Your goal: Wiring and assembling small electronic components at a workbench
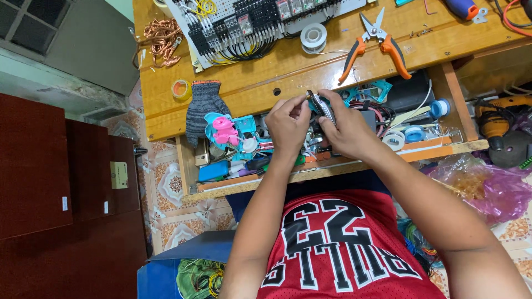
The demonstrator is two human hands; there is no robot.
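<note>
Holding small dark part | both hands, possibly metal | pliers beyond

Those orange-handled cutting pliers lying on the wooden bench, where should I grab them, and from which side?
Grip the orange-handled cutting pliers by the two splayed orange handles, closing them together. Come from the near bench edge: the handles point towards the person and the pointed steel jaws point away. They lie flat, apart from the solder spool.

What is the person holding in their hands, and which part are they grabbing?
A small dark and silver gadget, too small to name. The left hand pinches its upper end with the fingertips, and the right hand grips it along its side and lower end.
</note>
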